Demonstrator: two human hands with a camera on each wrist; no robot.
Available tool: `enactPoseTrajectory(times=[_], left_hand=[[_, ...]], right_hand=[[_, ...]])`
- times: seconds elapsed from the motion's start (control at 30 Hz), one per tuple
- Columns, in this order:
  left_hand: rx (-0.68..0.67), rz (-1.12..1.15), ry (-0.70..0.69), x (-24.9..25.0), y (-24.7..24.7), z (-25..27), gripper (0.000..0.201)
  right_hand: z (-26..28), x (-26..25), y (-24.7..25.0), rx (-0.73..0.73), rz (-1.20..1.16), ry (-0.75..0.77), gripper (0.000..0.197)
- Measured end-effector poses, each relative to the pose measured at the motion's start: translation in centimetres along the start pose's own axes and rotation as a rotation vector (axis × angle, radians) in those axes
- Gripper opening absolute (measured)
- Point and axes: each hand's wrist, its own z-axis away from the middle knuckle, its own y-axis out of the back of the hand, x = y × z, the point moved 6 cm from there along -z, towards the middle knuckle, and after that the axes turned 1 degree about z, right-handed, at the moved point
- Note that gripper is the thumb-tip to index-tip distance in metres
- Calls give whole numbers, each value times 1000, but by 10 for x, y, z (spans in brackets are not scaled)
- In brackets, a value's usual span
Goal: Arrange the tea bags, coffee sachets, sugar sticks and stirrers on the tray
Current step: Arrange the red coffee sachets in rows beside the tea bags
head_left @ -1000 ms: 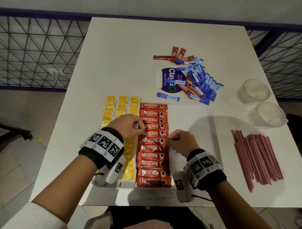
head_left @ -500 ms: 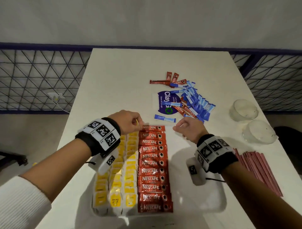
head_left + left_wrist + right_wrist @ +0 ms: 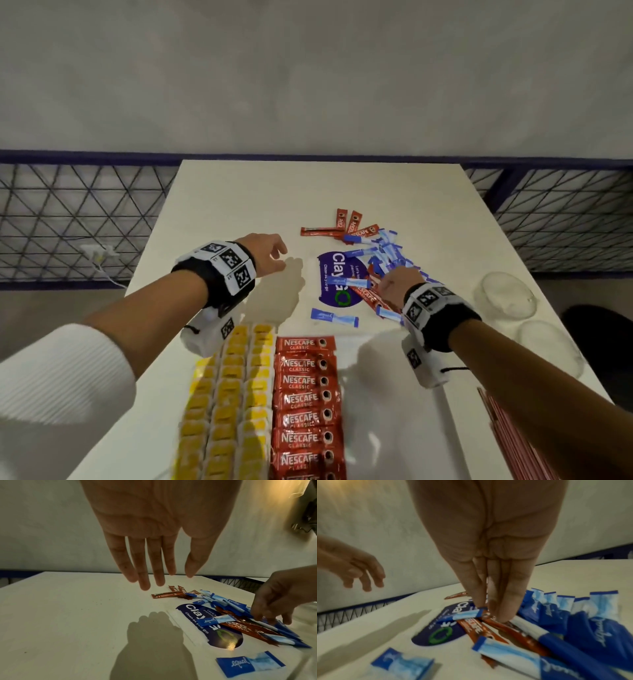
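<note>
On the white tray near me lie rows of yellow tea bags and a column of red coffee sachets. Farther out is a loose pile of blue sugar sticks mixed with red coffee sachets. My right hand points straight down into the pile, its fingertips touching a red sachet. My left hand hovers open and empty above bare table left of the pile. Red stirrers lie at the right.
A blue and white packet lies under the pile. One sugar stick lies alone between pile and tray. Two clear lids stand at the right edge. A wire fence runs behind the table.
Both hands have left the coffee column on the tray and moved forward. The right hand has come down onto the loose pile; the left has opened over bare table.
</note>
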Motion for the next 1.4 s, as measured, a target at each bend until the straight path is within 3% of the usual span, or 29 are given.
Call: enactPoseTrajectory(times=[0.17,0.5,0.7,0.87,1.0,1.1,1.23,1.4], left_hand=[[-55,-4,-122,31,-16,-17,32],[-228,-265,-407,133,-73,-43,42],[-247,-269,-316,142,-98,-63,46],[-221,-232,-182,134,-103,-73,47],[-148,-310,-199,139,-100,-74,63],[-123,-359,-199,143,-101,-76,68],[-62,-350,-192,143,-95,-78,70],[-11,-372,-204,139,-95,-83,65]], right_hand=[[-16,16,-5,-10,183,7,37],[-37,26,-1,-44,215,98,41],[-42,21,-2,-105,284,136,46],[-52,18,-12,-175,290,104,29],[-66,23,-17,-186,296,118,35],[-55,19,-12,-269,264,116,36],[-56,16,-17,-254,310,166,45],[-60,13,-16,-199,218,218,26]])
